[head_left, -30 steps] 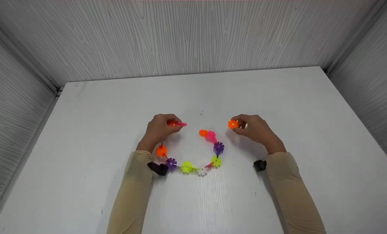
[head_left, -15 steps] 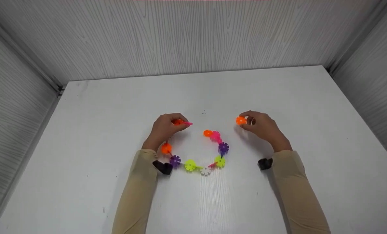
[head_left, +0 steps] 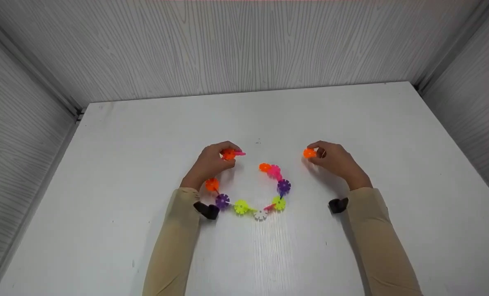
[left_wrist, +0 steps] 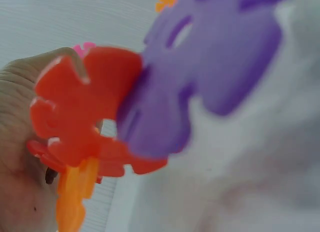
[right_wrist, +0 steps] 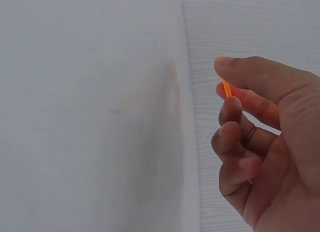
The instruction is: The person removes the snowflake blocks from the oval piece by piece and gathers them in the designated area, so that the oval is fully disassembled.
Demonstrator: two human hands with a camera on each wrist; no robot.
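A chain of linked plastic flower discs curves in an open ring on the table; its purple disc lies on the right side, a white disc nearest me. My left hand grips the chain's left end by an orange-red disc, from which a pink disc sticks out. Large in the left wrist view are a red disc, a purple disc and an orange disc. Thumb and index finger of my right hand pinch a loose orange disc, edge-on in the right wrist view.
An orange disc at the chain's other end lies between the two hands. The white table ends against a wood-grain panel at the back. Similar panels stand at both sides. Black wrist devices sit on both sleeves.
The view shifts slightly. My right hand moves a little to the right, away from the chain, with its orange disc. The left hand turns slightly, showing more of the orange-red disc.
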